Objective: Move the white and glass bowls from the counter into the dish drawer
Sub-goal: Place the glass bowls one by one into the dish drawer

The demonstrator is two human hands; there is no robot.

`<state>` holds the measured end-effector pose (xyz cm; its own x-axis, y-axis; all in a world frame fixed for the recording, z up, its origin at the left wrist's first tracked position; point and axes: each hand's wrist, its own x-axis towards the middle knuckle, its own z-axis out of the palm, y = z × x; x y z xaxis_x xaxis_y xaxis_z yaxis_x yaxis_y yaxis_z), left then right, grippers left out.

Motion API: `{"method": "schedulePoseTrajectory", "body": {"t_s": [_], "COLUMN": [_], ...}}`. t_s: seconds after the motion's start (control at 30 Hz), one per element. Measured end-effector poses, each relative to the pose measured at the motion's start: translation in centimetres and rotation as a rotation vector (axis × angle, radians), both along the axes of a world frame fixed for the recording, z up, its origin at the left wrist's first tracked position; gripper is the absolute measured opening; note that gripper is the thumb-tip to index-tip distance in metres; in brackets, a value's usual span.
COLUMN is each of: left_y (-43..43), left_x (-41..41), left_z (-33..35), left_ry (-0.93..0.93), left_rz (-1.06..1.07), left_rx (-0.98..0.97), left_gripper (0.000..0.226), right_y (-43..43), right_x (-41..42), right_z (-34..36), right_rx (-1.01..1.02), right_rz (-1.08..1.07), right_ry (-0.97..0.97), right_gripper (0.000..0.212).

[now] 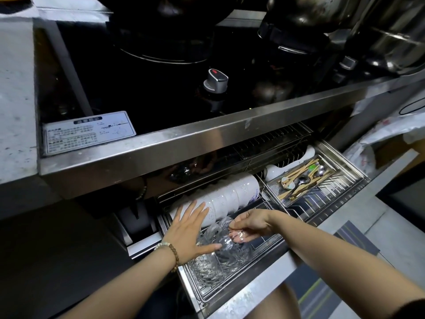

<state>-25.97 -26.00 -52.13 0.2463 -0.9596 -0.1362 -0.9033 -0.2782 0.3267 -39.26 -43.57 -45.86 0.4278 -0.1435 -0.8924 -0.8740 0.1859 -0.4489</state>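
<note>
A white sticker [88,132] on the black glass stove is showing print too blurred to read. The left hand [190,229], flat with fingers spread, is pressing the ribbed white bowls [230,194] lying stacked in the steel wire dish drawer [230,302]. The right hand [250,223] is pinching a rim among the cut-pattern glass bowls [213,261] racked there. A mesh cutlery tray [326,191] is sitting further right.

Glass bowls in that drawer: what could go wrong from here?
The right hand only pinches the glass bowl by its rim, so it might slip and knock the stacked glass bowls. The left hand, spread by the white bowls, could get fingers nipped between bowls.
</note>
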Motion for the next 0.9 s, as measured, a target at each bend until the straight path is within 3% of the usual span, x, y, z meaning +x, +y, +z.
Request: {"method": "schedulePoseTrajectory", "body": {"t_s": [0.17, 0.3, 0.4, 0.57, 0.9], "left_y": [-0.1, 0.1, 0.5, 0.9, 4.0], "left_x": [0.0, -0.2, -0.4, -0.8, 0.0], "left_z": [1.0, 3.2, 5.5, 10.6, 25.4], "left_ry": [0.065, 0.128, 0.163, 0.171, 0.042], "left_rz": [-0.017, -0.025, -0.007, -0.001, -0.075], "left_rx": [0.041, 0.041, -0.002, -0.158, -0.541], "left_gripper": [0.115, 0.101, 0.087, 0.066, 0.058], "right_y": [0.3, 0.9, 1.0, 3.2, 8.3], "right_x": [-0.2, -0.4, -1.2, -3.7, -5.1], "right_z": [0.8, 2.7, 4.9, 9.5, 22.0], "right_rx": [-0.170, -0.336, -0.483, -0.755, -1.123], "right_rz": [0.119, 0.145, 0.061, -0.021, -0.007], "right_ry": [0.016, -0.018, -0.109, -0.314, -0.650], "right_gripper": [0.016, 0.011, 0.029, 0.040, 0.052]}}
